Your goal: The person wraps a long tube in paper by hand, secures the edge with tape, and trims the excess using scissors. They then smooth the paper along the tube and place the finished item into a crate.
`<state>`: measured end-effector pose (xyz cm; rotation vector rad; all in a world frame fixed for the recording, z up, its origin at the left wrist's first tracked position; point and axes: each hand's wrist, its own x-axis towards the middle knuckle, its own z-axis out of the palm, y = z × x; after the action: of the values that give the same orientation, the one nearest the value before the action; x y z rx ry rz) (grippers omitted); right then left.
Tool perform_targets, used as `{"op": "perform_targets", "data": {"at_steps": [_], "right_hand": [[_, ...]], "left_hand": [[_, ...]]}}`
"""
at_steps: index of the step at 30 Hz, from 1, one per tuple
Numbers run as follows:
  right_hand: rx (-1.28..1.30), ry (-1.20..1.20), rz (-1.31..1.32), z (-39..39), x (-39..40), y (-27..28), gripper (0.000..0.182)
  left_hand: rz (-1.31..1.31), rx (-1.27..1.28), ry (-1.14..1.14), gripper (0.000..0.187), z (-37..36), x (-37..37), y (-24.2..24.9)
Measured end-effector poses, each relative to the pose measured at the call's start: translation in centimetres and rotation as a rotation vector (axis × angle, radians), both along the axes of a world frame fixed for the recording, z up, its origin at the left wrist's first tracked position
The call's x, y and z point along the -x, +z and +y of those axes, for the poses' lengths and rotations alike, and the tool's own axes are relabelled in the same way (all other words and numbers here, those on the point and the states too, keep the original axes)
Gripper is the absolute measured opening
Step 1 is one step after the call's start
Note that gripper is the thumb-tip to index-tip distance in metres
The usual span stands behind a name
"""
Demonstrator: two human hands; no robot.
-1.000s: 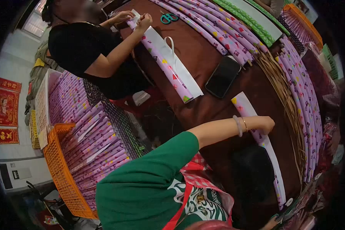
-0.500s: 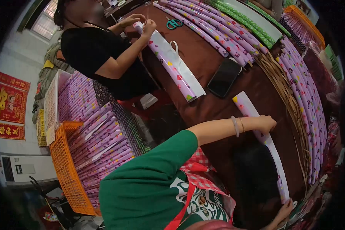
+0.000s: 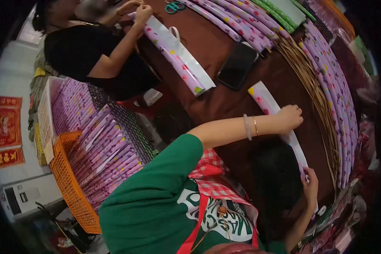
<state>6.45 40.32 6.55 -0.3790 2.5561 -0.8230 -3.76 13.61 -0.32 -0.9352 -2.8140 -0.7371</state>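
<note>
Lilac, dotted with bright motifs and backed in white, the long strip (image 3: 297, 150) lies on the brown tabletop (image 3: 224, 108) in front of the person in the green sleeve. The right hand (image 3: 311, 186) has moved: half a second ago it was at the strip's near end, and a second ago just short of it; now it is further up the strip, thumb and fingers pinching the edge. The left hand (image 3: 290, 118) has kept its place further up, fingers curled over the strip; whether it grips or only presses, I cannot tell.

The strip's long axis slants from upper left to lower right across the view. The far end, with a yellow corner, points away from the person, toward the black phone (image 3: 238, 65); the near end reaches down past the right hand. Brown bands (image 3: 302, 76) and finished lilac rolls (image 3: 334, 110) lie to its right. At upper left, a co-worker in black (image 3: 84, 57) handles another strip (image 3: 173, 53), as in the earlier frames.
</note>
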Motion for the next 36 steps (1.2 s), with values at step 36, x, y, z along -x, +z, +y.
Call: {"op": "perform_targets", "data": {"at_steps": [36], "right_hand": [[0.158,0.188,0.202,-16.1,10.7,1.3,0.015]], "left_hand": [[0.37,-0.026,0.148,0.041,-9.1,-6.2,-0.3]]}}
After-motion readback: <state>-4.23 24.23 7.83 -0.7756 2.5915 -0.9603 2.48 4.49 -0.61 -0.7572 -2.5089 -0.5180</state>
